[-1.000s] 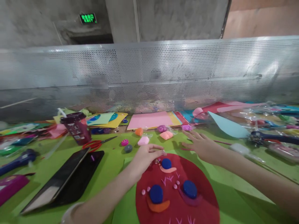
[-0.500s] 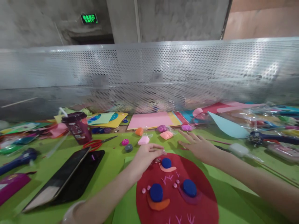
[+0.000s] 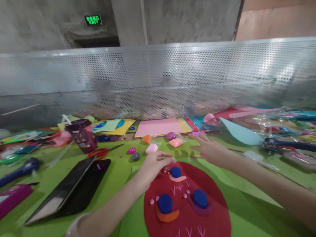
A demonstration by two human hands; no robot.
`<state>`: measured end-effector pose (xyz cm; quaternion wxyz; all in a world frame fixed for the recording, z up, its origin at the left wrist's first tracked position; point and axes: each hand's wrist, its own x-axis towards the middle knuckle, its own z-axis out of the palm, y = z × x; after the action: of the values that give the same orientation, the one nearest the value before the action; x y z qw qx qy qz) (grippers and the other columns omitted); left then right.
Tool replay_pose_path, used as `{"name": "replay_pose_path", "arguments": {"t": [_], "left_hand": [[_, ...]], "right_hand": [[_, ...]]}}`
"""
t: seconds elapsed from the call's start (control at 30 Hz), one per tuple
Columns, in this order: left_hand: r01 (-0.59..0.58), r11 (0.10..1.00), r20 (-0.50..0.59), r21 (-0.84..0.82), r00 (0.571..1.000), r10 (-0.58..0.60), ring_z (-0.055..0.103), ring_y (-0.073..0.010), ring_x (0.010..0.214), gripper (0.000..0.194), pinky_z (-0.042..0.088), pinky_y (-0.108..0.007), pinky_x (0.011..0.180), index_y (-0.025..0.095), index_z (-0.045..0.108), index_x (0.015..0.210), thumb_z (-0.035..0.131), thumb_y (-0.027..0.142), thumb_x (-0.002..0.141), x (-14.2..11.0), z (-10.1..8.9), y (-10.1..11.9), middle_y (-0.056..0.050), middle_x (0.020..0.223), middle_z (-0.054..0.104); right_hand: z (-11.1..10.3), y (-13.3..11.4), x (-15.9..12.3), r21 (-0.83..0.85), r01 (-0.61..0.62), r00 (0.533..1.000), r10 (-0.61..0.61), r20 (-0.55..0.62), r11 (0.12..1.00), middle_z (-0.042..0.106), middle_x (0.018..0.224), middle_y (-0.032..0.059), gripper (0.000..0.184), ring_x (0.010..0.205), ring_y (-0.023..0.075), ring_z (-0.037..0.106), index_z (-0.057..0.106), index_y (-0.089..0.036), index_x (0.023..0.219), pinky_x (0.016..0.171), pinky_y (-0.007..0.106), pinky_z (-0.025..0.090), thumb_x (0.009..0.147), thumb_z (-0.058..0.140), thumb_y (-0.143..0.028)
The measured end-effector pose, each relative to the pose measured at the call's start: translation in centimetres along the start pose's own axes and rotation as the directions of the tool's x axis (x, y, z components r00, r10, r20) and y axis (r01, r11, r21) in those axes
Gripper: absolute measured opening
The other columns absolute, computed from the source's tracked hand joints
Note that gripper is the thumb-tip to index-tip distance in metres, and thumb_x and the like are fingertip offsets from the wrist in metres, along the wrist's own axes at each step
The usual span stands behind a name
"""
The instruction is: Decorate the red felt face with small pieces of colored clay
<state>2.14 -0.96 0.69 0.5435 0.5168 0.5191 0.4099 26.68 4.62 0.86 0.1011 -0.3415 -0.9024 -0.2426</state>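
My left hand (image 3: pixel 153 166) rests at the top edge of a red paper circle (image 3: pixel 185 220). Its thumb and fingers are closed together, and what they pinch, if anything, is too small to make out. On the circle are blue clay discs (image 3: pixel 165 203), each with a curved clay strip, small pink balls (image 3: pixel 152 201) and thin pink line marks (image 3: pixel 179 188). My right hand (image 3: pixel 209 149) reaches past the circle with fingers stretched apart and nothing in them. Its fingertips partly cover a bright purple clay packet (image 3: pixel 197 133); whether they touch cannot be seen.
Nearby lie clay packets in pink (image 3: pixel 151 148), peach (image 3: pixel 175 142) and orange (image 3: pixel 147 139). To the left are red-handled scissors (image 3: pixel 101 152), a dark lidded cup (image 3: pixel 82 136) and a phone (image 3: pixel 66 187). A perforated metal panel (image 3: pixel 158 75) stands behind the table.
My right hand has moved slightly forward, so its fingers now overlap the purple packet. My left hand stays in the same place with its fingers closed.
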Motion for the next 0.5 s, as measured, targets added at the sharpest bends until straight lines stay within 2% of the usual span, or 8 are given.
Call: {"name": "replay_pose_path", "arguments": {"t": [0.1, 0.2, 0.3, 0.37, 0.5], "left_hand": [[0.006, 1.000, -0.002, 0.010, 1.000, -0.006, 0.053, -0.0072, 0.049, 0.014, 0.040, -0.020, 0.049, 0.015, 0.064, 0.085, 0.064, 0.020, 0.073, -0.1, 0.0, 0.1, -0.003, 0.071, 0.070], [-0.008, 1.000, -0.003, 0.005, 1.000, 0.008, 0.050, -0.0063, 0.048, 0.014, 0.040, -0.020, 0.049, 0.015, 0.064, 0.085, 0.064, 0.021, 0.072, -0.3, 0.0, 0.1, -0.004, 0.076, 0.071], [-0.048, 0.998, -0.026, -0.028, 0.999, 0.048, 0.052, -0.0077, 0.051, 0.016, 0.040, -0.021, 0.050, 0.015, 0.064, 0.084, 0.064, 0.023, 0.071, -0.1, -0.2, -0.1, -0.007, 0.082, 0.072], [-0.091, 0.994, -0.077, -0.051, 0.993, 0.087, 0.054, -0.0098, 0.057, 0.019, 0.038, -0.021, 0.050, 0.015, 0.064, 0.084, 0.065, 0.027, 0.070, 0.2, -0.3, -0.4, -0.008, 0.084, 0.071], [-0.183, 0.980, -0.212, -0.081, 0.964, 0.163, 0.056, -0.0120, 0.066, 0.022, 0.037, -0.020, 0.050, 0.015, 0.064, 0.083, 0.065, 0.032, 0.069, 0.9, -0.8, -0.7, -0.008, 0.086, 0.069]], "right_hand": [[0.2, 0.0, 0.5, -0.078, 0.010, 0.999, -0.007, 0.034, 0.997, 0.049, 0.130, 0.0106, 0.043, 0.118, 0.0331, 0.043, 0.065, -0.021, 0.102, 0.091, 0.048, 0.044, 0.066, 0.052, -0.001], [-0.2, 0.3, 0.8, -0.058, 0.067, 0.998, -0.067, -0.002, 0.996, 0.050, 0.126, 0.0134, 0.037, 0.118, 0.0311, 0.043, 0.065, -0.019, 0.102, 0.092, 0.046, 0.044, 0.072, 0.050, -0.004], [-1.4, -0.1, 1.1, -0.016, 0.138, 0.988, -0.139, -0.065, 0.990, 0.047, 0.127, 0.0130, 0.036, 0.118, 0.0293, 0.042, 0.062, -0.019, 0.110, 0.093, 0.049, 0.042, 0.079, 0.047, -0.009], [-2.2, -1.0, 1.2, -0.015, 0.181, 0.974, -0.181, -0.133, 0.983, 0.047, 0.128, 0.0115, 0.037, 0.116, 0.0271, 0.042, 0.058, -0.021, 0.115, 0.092, 0.048, 0.042, 0.083, 0.046, -0.009], [-3.3, -3.4, 1.1, -0.074, 0.278, 0.926, -0.288, -0.243, 0.958, 0.050, 0.126, 0.0088, 0.037, 0.111, 0.0226, 0.046, 0.056, -0.025, 0.118, 0.085, 0.039, 0.047, 0.088, 0.043, -0.009]]}}
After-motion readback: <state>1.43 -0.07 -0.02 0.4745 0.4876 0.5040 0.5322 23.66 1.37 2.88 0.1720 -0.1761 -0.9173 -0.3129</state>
